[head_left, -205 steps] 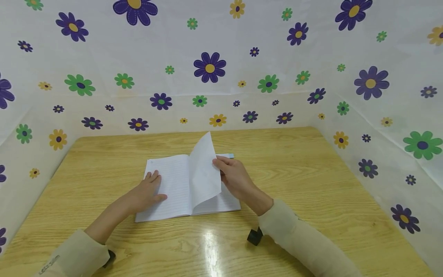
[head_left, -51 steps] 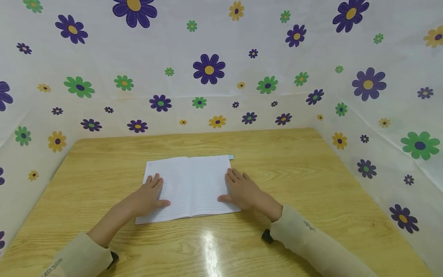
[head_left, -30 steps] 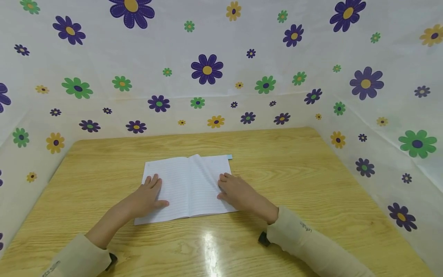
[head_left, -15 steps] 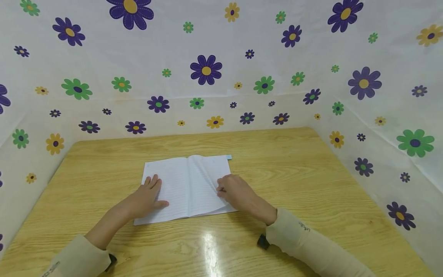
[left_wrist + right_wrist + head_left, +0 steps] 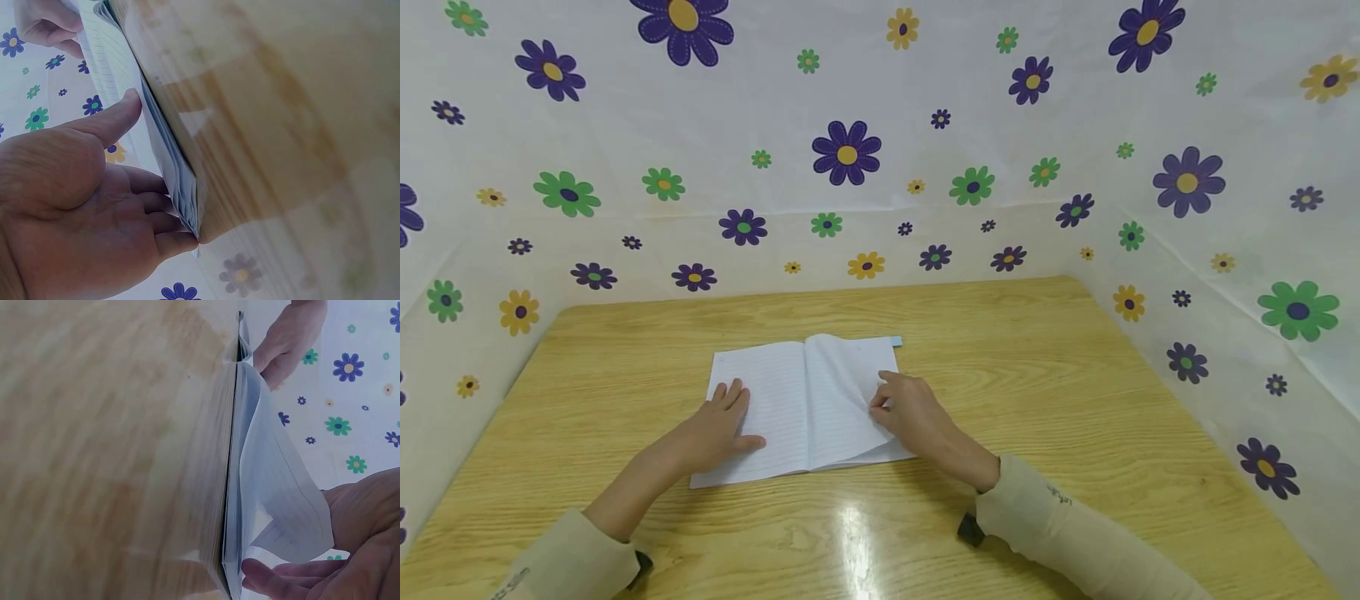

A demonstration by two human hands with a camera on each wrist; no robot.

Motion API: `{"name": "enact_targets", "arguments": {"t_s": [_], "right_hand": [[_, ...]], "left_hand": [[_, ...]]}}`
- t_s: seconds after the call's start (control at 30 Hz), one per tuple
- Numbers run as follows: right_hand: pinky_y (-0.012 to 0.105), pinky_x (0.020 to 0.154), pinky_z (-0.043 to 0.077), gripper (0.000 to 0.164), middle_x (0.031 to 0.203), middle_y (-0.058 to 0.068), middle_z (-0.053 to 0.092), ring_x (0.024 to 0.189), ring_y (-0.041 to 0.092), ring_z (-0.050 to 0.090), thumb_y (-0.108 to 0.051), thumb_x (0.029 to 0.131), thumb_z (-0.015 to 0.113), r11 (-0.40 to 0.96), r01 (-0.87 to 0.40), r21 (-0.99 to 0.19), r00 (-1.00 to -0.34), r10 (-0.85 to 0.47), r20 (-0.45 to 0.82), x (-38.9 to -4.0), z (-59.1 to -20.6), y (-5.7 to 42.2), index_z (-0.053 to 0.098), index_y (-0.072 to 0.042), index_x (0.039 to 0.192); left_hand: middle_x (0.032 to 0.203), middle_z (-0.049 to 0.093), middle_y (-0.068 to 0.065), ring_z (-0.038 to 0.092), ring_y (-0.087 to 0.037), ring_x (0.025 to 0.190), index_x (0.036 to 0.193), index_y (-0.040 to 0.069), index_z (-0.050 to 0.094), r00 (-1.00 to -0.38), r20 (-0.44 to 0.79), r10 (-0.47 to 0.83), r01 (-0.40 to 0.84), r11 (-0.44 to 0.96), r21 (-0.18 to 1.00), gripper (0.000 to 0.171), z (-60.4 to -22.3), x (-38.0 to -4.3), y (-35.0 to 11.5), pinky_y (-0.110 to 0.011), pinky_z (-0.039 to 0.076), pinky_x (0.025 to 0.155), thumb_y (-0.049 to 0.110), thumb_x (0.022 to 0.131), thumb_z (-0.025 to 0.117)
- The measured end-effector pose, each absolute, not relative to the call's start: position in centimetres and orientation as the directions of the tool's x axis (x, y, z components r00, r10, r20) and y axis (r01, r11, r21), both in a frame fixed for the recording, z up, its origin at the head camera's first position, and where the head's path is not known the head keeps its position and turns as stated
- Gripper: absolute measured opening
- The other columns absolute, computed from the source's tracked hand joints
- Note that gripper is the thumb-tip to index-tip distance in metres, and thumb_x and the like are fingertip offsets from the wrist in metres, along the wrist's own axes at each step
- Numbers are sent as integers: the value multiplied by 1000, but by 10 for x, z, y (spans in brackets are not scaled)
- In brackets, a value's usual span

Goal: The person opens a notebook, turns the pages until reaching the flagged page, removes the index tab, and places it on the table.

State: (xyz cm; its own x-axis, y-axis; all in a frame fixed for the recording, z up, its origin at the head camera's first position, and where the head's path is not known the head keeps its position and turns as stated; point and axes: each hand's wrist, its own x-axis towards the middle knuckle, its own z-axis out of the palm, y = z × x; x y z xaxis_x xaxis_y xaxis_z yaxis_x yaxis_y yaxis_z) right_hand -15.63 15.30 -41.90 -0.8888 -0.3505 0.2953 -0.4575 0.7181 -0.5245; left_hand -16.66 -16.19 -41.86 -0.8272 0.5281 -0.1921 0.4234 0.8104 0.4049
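An open lined notebook (image 5: 760, 375) lies on the wooden table. My left hand (image 5: 715, 429) rests on its left page, fingers and thumb extended; the left wrist view has this hand (image 5: 81, 212) at the notebook's outer edge. At the right side, my right hand (image 5: 917, 421) pinches a page (image 5: 835, 408), which bows up from the sheets below. The right wrist view shows the raised page (image 5: 281, 494) against my right hand (image 5: 362, 537), with some fingertips by the notebook's edge. The exact contact of the right thumb is hidden there.
A small light-blue tab (image 5: 897, 341) sticks out at the notebook's upper right corner. The wood-grain table (image 5: 1037, 358) is bordered at the back and sides by white flower-printed sheeting (image 5: 760, 100). Dark blocks, one being the right wrist's block (image 5: 970, 529), sit under both sleeves.
Earlier the right hand held up a page, then lay flat on the right page. Since then its fingers have drawn in and lifted the page's edge leftward. The left hand stays put.
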Motion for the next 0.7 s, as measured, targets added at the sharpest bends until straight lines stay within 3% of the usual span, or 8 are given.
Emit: {"name": "enact_targets", "arguments": {"t_s": [0.23, 0.37, 0.5, 0.6, 0.7], "right_hand": [[38, 83, 53, 13, 124, 27, 70, 128, 40, 60, 4, 87, 78, 638, -359, -681, -933, -249, 259, -151, -416, 153, 76, -5, 78], [43, 93, 56, 13, 130, 27, 66, 127, 42, 61, 2, 88, 79, 590, -299, -750, -954, -191, 230, -151, -419, 154, 75, -6, 78], [44, 94, 59, 5, 138, 30, 60, 116, 40, 68, -1, 89, 79, 528, -206, -824, -978, -134, 159, -152, -421, 154, 74, -3, 88], [41, 93, 59, 20, 136, 28, 62, 111, 38, 70, -2, 88, 80, 483, -138, -865, -990, -100, 102, -154, -421, 154, 72, 3, 106], [44, 100, 55, 44, 137, 25, 62, 120, 38, 65, -3, 88, 81, 451, -85, -888, -996, -74, 58, -157, -421, 154, 64, 6, 127]], "left_hand": [[156, 11, -49, 10, -66, 144, 148, -27, 25, -829, -190, 526, 427, 815, 393, 86, -420, -167, -162, -72, 21, 115, 35, 103, 65], [156, 11, -49, 10, -66, 144, 148, -27, 25, -827, -189, 529, 433, 815, 386, 86, -422, -168, -163, -72, 21, 115, 35, 103, 64], [156, 11, -49, 10, -66, 144, 148, -26, 25, -826, -188, 531, 434, 813, 389, 86, -422, -168, -164, -72, 21, 115, 35, 103, 64], [155, 12, -49, 10, -66, 144, 147, -27, 25, -826, -182, 533, 435, 809, 395, 86, -421, -168, -164, -72, 21, 115, 35, 103, 65], [155, 12, -50, 10, -66, 144, 147, -27, 25, -825, -177, 537, 439, 806, 398, 85, -421, -167, -164, -72, 21, 115, 35, 103, 64]]}}
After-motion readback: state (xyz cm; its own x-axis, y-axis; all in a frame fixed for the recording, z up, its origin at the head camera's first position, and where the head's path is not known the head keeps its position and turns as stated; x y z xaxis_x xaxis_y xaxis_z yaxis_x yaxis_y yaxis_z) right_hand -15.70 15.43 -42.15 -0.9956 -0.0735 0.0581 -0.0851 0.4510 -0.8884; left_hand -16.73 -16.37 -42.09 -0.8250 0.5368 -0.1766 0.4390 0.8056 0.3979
